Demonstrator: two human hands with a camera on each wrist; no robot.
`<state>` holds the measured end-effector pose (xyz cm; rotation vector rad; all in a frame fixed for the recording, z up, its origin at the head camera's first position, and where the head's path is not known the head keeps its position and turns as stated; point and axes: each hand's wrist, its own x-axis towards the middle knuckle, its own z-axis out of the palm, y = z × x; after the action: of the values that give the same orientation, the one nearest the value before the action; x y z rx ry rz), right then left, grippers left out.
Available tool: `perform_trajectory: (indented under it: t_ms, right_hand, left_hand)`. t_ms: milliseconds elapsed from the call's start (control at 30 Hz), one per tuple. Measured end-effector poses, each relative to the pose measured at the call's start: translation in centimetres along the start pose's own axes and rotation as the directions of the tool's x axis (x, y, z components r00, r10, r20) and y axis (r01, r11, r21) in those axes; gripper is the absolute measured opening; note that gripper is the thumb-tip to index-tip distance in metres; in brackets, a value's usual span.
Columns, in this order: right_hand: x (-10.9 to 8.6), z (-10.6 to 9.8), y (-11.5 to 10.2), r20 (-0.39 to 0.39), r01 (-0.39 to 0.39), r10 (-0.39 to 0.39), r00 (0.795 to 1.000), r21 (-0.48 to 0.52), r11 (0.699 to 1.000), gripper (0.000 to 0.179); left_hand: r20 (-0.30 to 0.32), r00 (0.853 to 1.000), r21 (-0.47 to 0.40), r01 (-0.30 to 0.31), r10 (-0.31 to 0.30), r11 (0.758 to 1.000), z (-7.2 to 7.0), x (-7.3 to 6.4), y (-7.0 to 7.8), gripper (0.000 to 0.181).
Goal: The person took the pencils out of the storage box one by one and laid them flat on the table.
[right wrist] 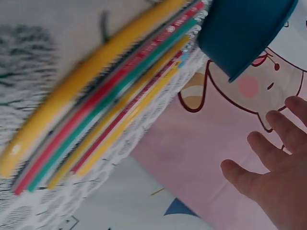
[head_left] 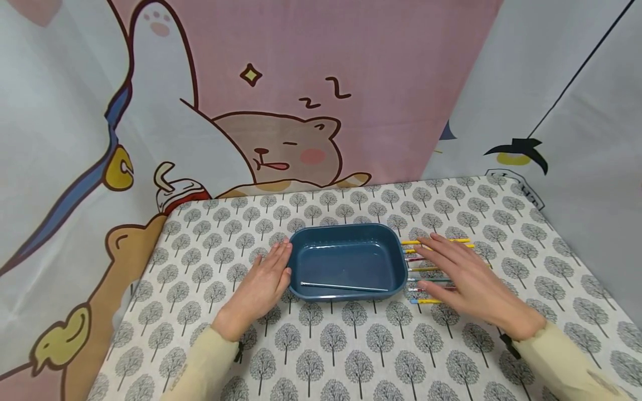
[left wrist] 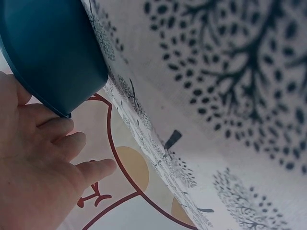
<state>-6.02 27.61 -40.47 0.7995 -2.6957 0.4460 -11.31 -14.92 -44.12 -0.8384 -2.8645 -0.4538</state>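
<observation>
A dark blue rectangular dish (head_left: 346, 262) stands on the table, with one thin silvery-grey pencil (head_left: 343, 287) lying along its near inner side. My left hand (head_left: 264, 284) rests against the dish's left end, fingers extended; in the left wrist view its fingertips (left wrist: 61, 125) are right at the rim. To the right of the dish lies a row of several pencils in yellow, red and green, including a yellow pencil (right wrist: 91, 72) at the near end. Over this row my right hand (head_left: 468, 281) is spread, fingers apart and holding nothing; it partly hides the pencils in the head view.
A white cloth with black tree prints (head_left: 311, 365) covers the table. Behind it and at both sides hang curtains (head_left: 391, 83) with cartoon animals, close to the table's far edge.
</observation>
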Motion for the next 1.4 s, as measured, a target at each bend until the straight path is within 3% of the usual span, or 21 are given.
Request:
perform_trajectory:
  t_ms: [500, 767, 1200, 1400]
  right_hand:
    - [4.2, 0.1, -2.5, 0.131, 0.009, -0.004, 0.991, -0.038, 0.999, 0.080]
    - [6.6, 0.8, -4.4, 0.167, 0.059, -0.051, 0.985, -0.043, 0.997, 0.079]
    - [10.0, 2.0, -7.3, 0.238, 0.161, -0.148, 0.960, -0.036, 0.986, 0.077]
    - [11.1, 2.4, -8.3, 0.303, 0.185, -0.170, 0.938, -0.020, 0.983, 0.076]
  left_hand:
    - [0.005, 1.000, -0.003, 0.002, -0.002, 1.000, 0.0, 0.0, 0.0, 0.054]
    - [0.019, 1.000, 0.003, 0.006, -0.006, 1.000, -0.1, 0.0, 0.0, 0.054]
    - [0.016, 1.000, -0.004, 0.006, -0.006, 1.000, 0.0, 0.0, -0.1, 0.053]
    - [0.019, 1.000, -0.003, 0.008, -0.008, 1.000, 0.0, 0.0, 0.0, 0.053]
